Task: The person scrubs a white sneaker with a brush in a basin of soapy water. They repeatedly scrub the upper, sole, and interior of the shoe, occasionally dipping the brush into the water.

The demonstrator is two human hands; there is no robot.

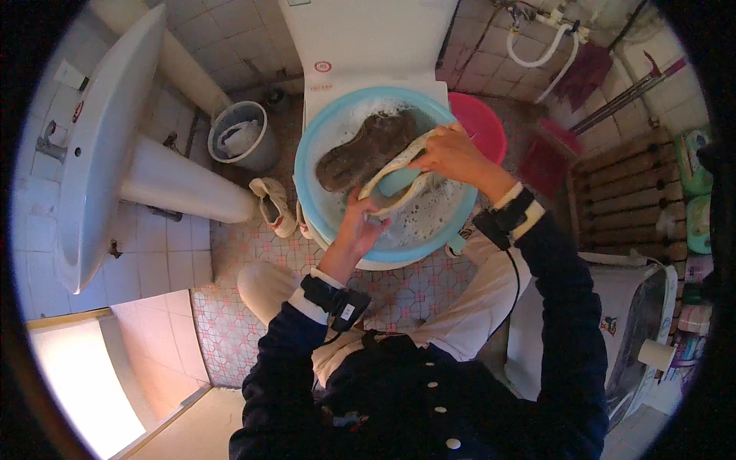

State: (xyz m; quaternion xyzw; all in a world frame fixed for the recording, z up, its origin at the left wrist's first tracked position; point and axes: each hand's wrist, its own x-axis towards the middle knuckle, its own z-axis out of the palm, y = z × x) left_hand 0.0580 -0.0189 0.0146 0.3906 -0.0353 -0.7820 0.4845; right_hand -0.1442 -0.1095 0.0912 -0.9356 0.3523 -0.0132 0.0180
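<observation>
A light blue basin (302, 172) holds foamy water, with a soaked grey-brown piece (368, 149), shaped like a shoe or boot, lying in it. Over the basin's right half, both my hands hold a long, pale yellow-rimmed piece (381, 175) at a slant. Light blue shows inside its rim; its exact kind is unclear. The near end is pinched by my left hand (359, 228), thumb and fingers closed on it. At the far end my right hand (454, 157) is wrapped around the rim, its fingers partly hidden.
The basin rests on a white toilet (376, 46). Behind it stands a pink basin (491, 126). To the left are a white sneaker (274, 207), a grey bucket (244, 136) and a pedestal sink (115, 130). A grey-white tub-like container (567, 330) stands right, near a slatted wooden rack (629, 195).
</observation>
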